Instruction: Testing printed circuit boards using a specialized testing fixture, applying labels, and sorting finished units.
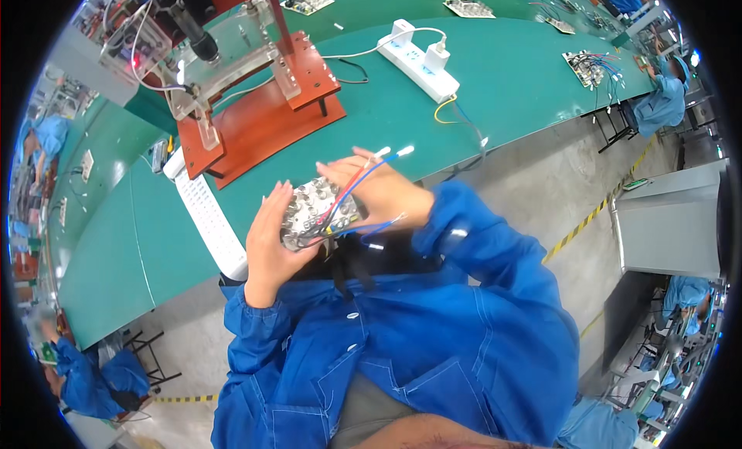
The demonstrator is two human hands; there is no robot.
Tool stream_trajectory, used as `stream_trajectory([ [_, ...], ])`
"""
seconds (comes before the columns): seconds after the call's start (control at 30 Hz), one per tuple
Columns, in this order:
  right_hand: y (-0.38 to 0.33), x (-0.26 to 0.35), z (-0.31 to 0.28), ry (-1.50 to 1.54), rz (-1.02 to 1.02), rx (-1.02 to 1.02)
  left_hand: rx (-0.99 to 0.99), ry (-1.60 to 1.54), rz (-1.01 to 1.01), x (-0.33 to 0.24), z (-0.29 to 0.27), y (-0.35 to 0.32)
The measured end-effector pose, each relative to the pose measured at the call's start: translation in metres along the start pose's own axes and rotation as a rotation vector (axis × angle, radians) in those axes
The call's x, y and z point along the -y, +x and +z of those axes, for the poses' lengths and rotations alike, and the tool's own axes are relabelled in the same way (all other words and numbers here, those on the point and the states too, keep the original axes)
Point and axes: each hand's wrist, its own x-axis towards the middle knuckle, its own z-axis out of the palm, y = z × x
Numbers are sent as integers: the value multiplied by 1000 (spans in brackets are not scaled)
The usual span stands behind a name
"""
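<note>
I am holding a component-covered circuit board (315,204) at the near edge of the green table (525,82). My left hand (270,236) is clasping its left side, fingers lightly curved; my right hand (386,194) is steadying its right. A white keyboard (207,211) is lying left, a red-brown fixture (317,72) standing farther off.

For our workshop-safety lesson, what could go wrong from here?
The circuit board, held between the left hand and right hand near the edge of the table, might drop if a grip slips. Its loose wires, crossing the right hand, could snag. The left hand might bump the nearby keyboard.
</note>
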Motion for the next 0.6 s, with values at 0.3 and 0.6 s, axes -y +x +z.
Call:
stream_trajectory([
  [0.3, -43, 1, -105, -173, 283, -608, -167, -19, -23, 1, 2, 7],
  [0.6, -5, -231, -193, -347, 763, -891, -213, 275, -28, -6, 14, 19],
])
